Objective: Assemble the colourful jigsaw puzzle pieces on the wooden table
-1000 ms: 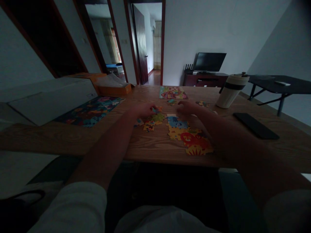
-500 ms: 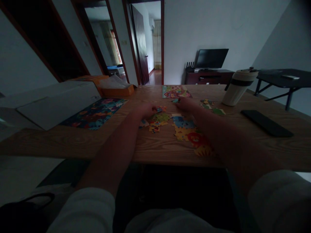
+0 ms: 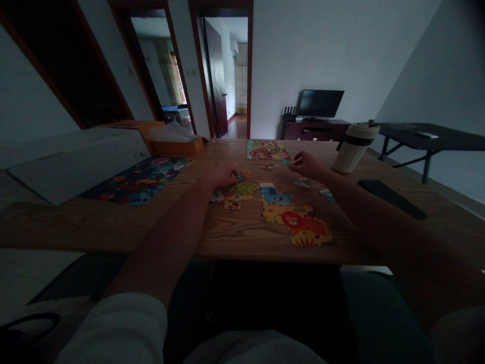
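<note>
Left hand (image 3: 220, 177): at 11 o'clock from the body, fingers curled downward, tips just beside a small cluster of jigsaw pieces (image 3: 243, 175); whether they grasp a piece cannot be told. Right hand (image 3: 307, 165): at 12 to 1 o'clock, raised slightly above the tabletop, thumb and forefinger drawn close in a pinch, next to a small teal jigsaw piece (image 3: 286, 162); whether the piece is gripped cannot be told. Partly joined jigsaw section (image 3: 293, 217): lion and blue animal scenes, flat on the oak-grained wooden table (image 3: 242, 237), at 12 o'clock between the forearms. Loose jigsaw pieces (image 3: 238, 194): at 11 o'clock, just left of that section; two more (image 3: 303, 182) lie at 1 o'clock. Printed puzzle picture sheet (image 3: 267, 150): at 12 o'clock, far table edge. Dark multicoloured puzzle sheet (image 3: 136, 179): at 10 o'clock, beside a white cardboard box (image 3: 71, 162). Orange box (image 3: 176, 145): at 11 o'clock, behind the white box. Cream insulated tumbler (image 3: 354, 150): upright at 1 o'clock. Black smartphone (image 3: 392, 198): face down or dark, at 2 o'clock.
</note>
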A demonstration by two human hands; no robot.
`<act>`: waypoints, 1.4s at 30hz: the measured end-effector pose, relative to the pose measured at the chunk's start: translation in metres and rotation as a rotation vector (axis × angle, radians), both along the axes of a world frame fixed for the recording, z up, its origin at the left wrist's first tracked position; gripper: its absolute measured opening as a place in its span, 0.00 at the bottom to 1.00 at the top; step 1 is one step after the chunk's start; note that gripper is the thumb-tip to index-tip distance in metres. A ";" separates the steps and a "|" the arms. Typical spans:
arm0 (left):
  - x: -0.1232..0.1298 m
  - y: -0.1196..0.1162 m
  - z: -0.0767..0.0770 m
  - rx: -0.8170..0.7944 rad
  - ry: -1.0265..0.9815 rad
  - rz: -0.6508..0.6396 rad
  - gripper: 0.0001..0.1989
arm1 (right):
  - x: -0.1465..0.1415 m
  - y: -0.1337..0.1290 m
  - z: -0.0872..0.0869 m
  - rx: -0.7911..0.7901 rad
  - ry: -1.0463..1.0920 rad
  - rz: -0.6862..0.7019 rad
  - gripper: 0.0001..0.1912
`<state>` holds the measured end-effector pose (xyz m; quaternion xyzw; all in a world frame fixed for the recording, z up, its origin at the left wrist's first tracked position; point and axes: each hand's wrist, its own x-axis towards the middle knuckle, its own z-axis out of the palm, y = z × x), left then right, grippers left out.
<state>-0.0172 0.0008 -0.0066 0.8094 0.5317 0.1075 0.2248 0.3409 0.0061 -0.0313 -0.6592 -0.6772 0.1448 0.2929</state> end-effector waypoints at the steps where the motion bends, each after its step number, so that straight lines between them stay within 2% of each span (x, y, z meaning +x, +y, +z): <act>1: 0.000 -0.002 0.002 0.023 0.014 0.004 0.17 | 0.002 -0.006 -0.003 -0.008 0.028 -0.015 0.24; 6: 0.006 -0.014 0.016 0.066 0.094 -0.071 0.29 | 0.006 -0.030 -0.018 -0.035 -0.105 0.031 0.26; 9: 0.017 -0.022 0.019 0.050 0.195 -0.135 0.36 | 0.001 -0.037 -0.019 -0.025 -0.206 0.050 0.26; 13: 0.032 -0.029 0.014 0.051 0.203 -0.187 0.35 | -0.008 -0.042 -0.016 -0.007 -0.297 0.079 0.26; 17: 0.035 -0.028 0.008 0.057 0.149 -0.198 0.37 | -0.012 -0.045 -0.016 0.013 -0.296 0.113 0.25; 20: 0.031 -0.024 0.008 -0.026 0.000 -0.158 0.36 | -0.011 -0.045 -0.017 0.018 -0.289 0.126 0.26; 25: 0.024 -0.023 0.019 -0.211 -0.465 -0.113 0.26 | -0.009 -0.045 -0.016 0.007 -0.301 0.129 0.24; 28: 0.023 -0.027 0.025 -0.288 -0.667 -0.094 0.27 | -0.009 -0.045 -0.016 0.011 -0.299 0.130 0.25; 32: 0.023 -0.032 0.027 -0.397 -0.830 -0.161 0.31 | -0.007 -0.044 -0.017 0.010 -0.312 0.099 0.27; 34: 0.025 -0.033 0.026 -0.414 -0.811 -0.155 0.31 | -0.004 -0.043 -0.018 0.003 -0.318 0.073 0.29; 37: 0.030 -0.032 0.024 -0.393 -0.683 -0.043 0.30 | -0.001 -0.041 -0.018 0.016 -0.342 0.044 0.27; 39: 0.036 -0.031 0.021 -0.324 -0.606 0.007 0.27 | -0.003 -0.042 -0.014 0.046 -0.337 0.046 0.24; 42: 0.046 -0.031 0.013 -0.176 -0.495 -0.027 0.17 | -0.014 -0.047 0.002 0.077 -0.191 0.118 0.18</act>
